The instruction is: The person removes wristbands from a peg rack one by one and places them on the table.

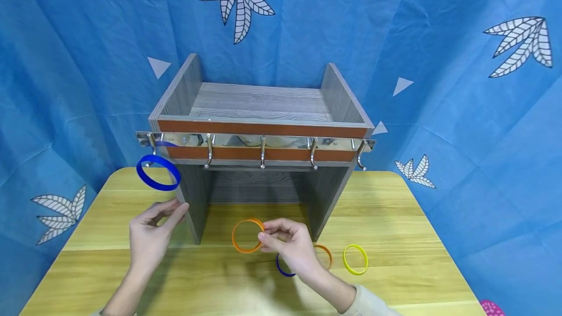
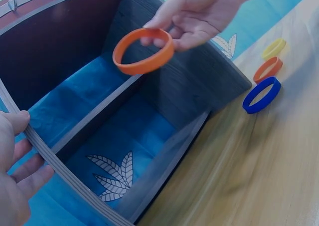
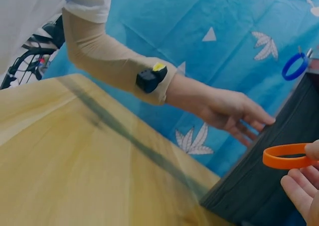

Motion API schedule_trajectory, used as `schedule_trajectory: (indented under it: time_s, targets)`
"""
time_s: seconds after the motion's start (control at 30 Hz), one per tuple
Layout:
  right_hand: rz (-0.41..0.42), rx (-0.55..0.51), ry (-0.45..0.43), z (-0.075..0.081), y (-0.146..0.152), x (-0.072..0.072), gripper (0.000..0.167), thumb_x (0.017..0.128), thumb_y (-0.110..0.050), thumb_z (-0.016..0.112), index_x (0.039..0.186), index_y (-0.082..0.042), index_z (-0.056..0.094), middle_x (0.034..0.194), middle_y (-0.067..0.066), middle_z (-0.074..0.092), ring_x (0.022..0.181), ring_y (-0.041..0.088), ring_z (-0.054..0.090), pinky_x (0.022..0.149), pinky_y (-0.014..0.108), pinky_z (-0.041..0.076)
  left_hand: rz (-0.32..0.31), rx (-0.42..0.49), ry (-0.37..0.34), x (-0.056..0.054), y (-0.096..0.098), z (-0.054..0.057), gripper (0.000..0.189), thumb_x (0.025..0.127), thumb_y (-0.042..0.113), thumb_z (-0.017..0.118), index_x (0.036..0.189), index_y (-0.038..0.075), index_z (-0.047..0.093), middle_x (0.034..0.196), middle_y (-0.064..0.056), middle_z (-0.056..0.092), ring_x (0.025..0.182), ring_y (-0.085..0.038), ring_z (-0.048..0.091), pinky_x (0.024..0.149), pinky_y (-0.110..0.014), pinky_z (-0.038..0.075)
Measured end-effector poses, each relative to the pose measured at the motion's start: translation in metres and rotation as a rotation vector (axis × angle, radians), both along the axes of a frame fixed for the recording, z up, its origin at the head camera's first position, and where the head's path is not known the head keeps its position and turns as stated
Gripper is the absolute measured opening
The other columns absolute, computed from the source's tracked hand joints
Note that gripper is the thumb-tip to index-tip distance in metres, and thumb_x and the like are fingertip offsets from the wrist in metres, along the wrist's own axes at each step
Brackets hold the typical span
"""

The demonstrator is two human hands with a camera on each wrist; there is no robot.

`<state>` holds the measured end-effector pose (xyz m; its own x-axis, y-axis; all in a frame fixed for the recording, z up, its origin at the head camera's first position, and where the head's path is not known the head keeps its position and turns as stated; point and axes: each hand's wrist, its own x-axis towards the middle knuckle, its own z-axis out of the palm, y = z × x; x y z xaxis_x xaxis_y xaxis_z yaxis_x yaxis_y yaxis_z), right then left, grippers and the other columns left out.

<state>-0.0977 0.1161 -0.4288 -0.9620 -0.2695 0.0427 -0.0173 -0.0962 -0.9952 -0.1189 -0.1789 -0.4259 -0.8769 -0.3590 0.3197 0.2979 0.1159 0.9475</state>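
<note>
My right hand (image 1: pixel 290 245) pinches an orange silicone wristband (image 1: pixel 234 240) between thumb and fingers, in front of the lower opening of a grey wooden shelf (image 1: pixel 259 104). In the left wrist view the held band (image 2: pixel 144 66) is tilted, its loop open. My left hand (image 1: pixel 151 233) touches the front edge of the shelf's left side panel, fingers loosely extended along its outer side. Above that hand a blue wristband (image 1: pixel 159 187) hangs on the leftmost hook (image 1: pixel 151 144) of a metal hook rail (image 1: pixel 234 140).
On the wooden table (image 1: pixel 395 218), right of the shelf's front, lie a yellow wristband (image 1: pixel 365 260), another orange wristband (image 1: pixel 330 256) and a blue wristband (image 2: pixel 261 96). Several metal hooks stick out along the rail. A blue patterned cloth (image 1: pixel 110 38) hangs behind the shelf.
</note>
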Motion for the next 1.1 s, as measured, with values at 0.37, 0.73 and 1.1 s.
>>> schedule_trajectory:
  time_s: [0.37,0.73,1.1]
  targets:
    - [0.056,0.074,-0.080,-0.023,0.008,0.000,0.038,0.096,-0.005,0.076,0.122,0.019,0.063,0.095,-0.004,0.070,0.083,0.004,0.074,0.080,0.026,0.069,-0.008,0.019,0.018,0.000,0.000,0.000,0.017,0.086,-0.010,0.080,0.103,-0.010,0.078,0.085,0.010,0.080,0.069,-0.006,0.075,0.066,-0.017,0.064]
    - [0.077,0.153,-0.148,-0.041,0.012,-0.002,0.040,0.095,-0.007,0.077,0.122,0.019,0.063,0.099,0.020,0.077,0.080,0.010,0.075,0.084,0.040,0.070,-0.006,0.020,0.016,0.001,0.001,0.000,0.017,0.086,-0.010,0.080,0.103,-0.010,0.078,0.085,0.010,0.080,0.070,-0.005,0.075,0.065,-0.018,0.065]
    - [0.112,0.215,-0.166,-0.051,0.012,-0.006,0.033,0.094,-0.001,0.076,0.118,0.019,0.066,0.099,0.029,0.076,0.070,0.007,0.072,0.070,0.030,0.069,-0.007,0.008,0.011,0.001,0.000,-0.001,0.018,0.087,-0.009,0.081,0.104,-0.010,0.078,0.086,0.011,0.079,0.071,-0.004,0.075,0.067,-0.018,0.065]
